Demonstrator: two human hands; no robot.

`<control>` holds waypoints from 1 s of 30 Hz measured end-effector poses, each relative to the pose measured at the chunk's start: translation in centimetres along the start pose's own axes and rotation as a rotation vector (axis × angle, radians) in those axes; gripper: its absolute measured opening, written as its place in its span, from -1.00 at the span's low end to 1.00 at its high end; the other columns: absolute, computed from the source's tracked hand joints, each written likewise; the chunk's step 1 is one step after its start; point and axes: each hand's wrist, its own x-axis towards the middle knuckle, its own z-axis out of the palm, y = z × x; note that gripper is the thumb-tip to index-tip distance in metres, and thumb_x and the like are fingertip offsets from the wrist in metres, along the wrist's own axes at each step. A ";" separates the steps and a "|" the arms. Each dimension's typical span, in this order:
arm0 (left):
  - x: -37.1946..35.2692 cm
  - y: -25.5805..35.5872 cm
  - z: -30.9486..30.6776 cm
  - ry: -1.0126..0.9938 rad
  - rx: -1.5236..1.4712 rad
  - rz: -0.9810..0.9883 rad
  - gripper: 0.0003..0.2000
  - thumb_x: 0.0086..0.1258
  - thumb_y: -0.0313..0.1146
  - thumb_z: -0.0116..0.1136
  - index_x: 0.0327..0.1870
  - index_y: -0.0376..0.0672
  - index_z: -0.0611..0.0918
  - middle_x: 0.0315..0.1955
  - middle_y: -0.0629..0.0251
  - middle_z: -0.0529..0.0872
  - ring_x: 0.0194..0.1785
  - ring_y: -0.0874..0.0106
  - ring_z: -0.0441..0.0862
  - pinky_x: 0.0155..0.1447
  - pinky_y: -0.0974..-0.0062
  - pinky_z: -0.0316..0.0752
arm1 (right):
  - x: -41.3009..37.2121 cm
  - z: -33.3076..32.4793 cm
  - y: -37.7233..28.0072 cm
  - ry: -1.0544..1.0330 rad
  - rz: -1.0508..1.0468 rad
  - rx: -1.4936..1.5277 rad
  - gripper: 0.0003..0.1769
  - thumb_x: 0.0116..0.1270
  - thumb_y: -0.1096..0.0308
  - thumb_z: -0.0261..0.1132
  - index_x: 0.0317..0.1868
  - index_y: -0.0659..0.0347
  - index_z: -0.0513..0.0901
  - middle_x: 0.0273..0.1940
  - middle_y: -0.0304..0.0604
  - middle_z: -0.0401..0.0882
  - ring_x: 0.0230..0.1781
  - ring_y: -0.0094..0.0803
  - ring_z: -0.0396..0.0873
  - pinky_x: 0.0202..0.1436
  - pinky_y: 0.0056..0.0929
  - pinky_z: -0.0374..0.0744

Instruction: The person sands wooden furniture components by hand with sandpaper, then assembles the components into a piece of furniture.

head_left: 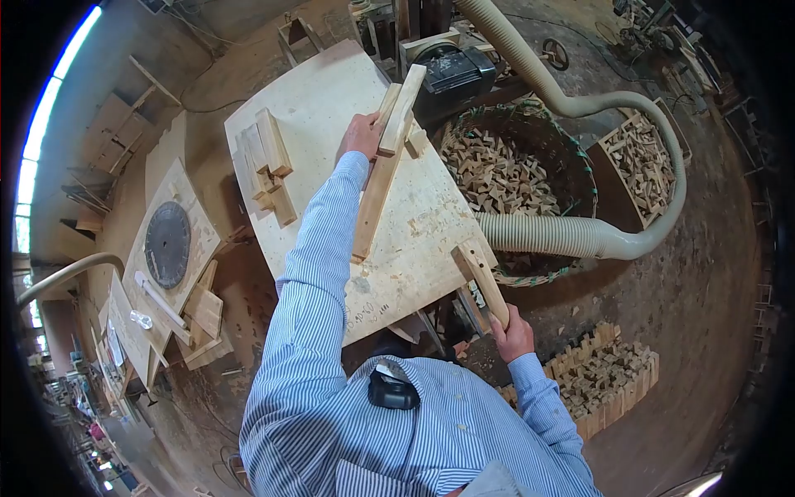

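On the pale worktable (315, 91), my left hand (358, 137) reaches far forward, its fingers closed against a short wooden block (387, 106). A longer wooden bar (405, 108) lies beside that block, on top of a wooden rail (377, 203) that runs back toward me. My fingertips are partly hidden by the wood. At the near right corner of the table, my right hand (513, 334) is wrapped around the lower end of a wooden lever (484, 283). Left of my left arm sits a small pile of wooden pieces (269, 157).
A motor (451, 79) stands beyond the table. To the right are a large basket (584, 166) of wood offcuts, a ribbed hose (546, 236) and a crate (617, 170). Stacked wood blocks (613, 373) lie on the floor. A circular saw blade (167, 244) rests on a board at left.
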 end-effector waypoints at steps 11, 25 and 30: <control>4.6 -1.2 -0.8 -0.002 0.017 0.013 -0.58 0.55 -0.20 0.32 0.36 -0.12 0.73 0.13 -0.21 0.73 0.23 -0.01 0.72 0.38 0.18 0.57 | 3.5 0.9 -3.1 0.062 -0.025 0.032 -0.49 0.54 -0.03 0.35 0.25 0.18 0.60 -0.06 0.23 0.79 -0.05 0.24 0.77 0.04 0.08 0.69; -0.2 -2.0 -0.1 -0.157 -0.124 0.007 -0.52 0.49 -0.33 0.29 0.43 -0.16 0.66 0.17 -0.17 0.76 0.14 -0.02 0.79 0.22 0.15 0.67 | -2.2 0.2 0.3 0.036 -0.007 0.035 -0.44 0.57 -0.15 0.26 0.26 0.13 0.59 -0.04 0.20 0.79 -0.05 0.22 0.76 0.04 0.07 0.68; -4.8 1.2 0.1 -0.020 -0.298 -0.070 -0.49 0.42 -0.47 0.30 0.43 -0.16 0.65 0.11 -0.12 0.76 0.17 0.01 0.73 0.30 0.20 0.62 | -3.5 -0.4 3.1 0.004 -0.007 0.021 -0.42 0.56 -0.18 0.25 0.29 0.12 0.57 0.01 0.19 0.80 -0.03 0.19 0.77 0.09 0.07 0.69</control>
